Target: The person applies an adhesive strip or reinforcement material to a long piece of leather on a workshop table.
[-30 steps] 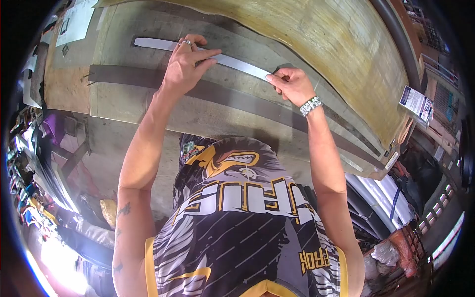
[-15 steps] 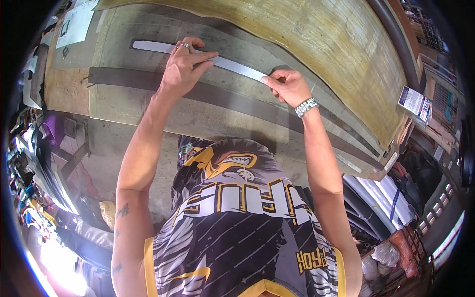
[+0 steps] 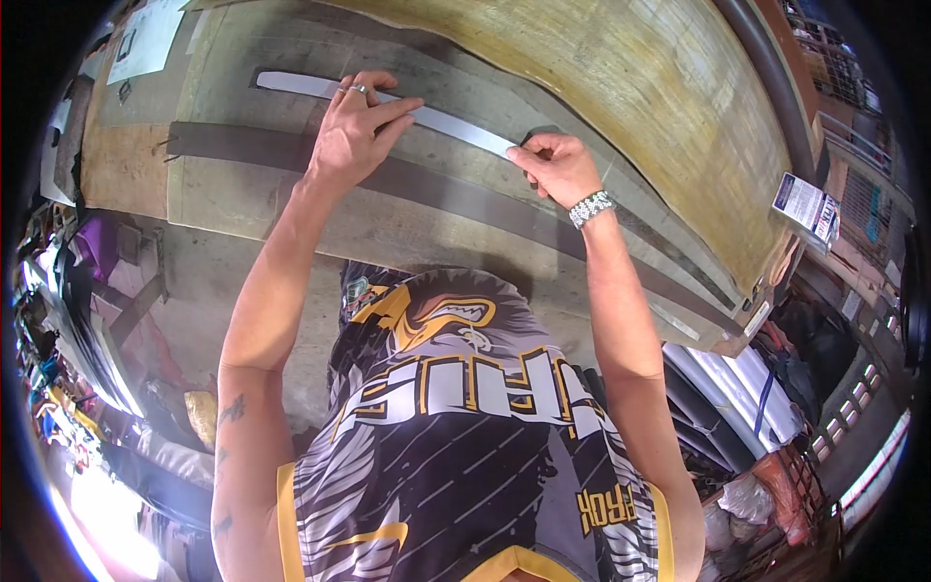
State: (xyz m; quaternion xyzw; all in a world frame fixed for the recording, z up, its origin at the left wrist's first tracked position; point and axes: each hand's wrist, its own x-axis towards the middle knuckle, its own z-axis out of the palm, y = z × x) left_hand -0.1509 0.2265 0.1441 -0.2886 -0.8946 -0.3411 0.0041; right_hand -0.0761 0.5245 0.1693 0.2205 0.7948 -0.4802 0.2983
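Observation:
A narrow white strip (image 3: pixel 456 127) lies slantwise on a longer dark strip (image 3: pixel 669 254) across the table. My left hand (image 3: pixel 357 131) rests on the white strip left of its middle, fingers apart, with a ring on one finger; its palm is turned down. At the strip's right end my right hand (image 3: pixel 558 167) pinches the edge between thumb and bent fingers. A patterned band is round that wrist. Closer to my body, a second dark strip (image 3: pixel 233 145) runs across the table below both hands.
A large yellowish sheet (image 3: pixel 621 97) covers the far side of the table (image 3: pixel 218 209). White paper (image 3: pixel 145 41) lies at the far left, and a printed box (image 3: pixel 807 209) stands at the right edge. Rolls of material (image 3: pixel 737 398) are below right.
The view has shifted slightly, so the scene sits a little further left. Both hands keep nearly the same places on the white strip.

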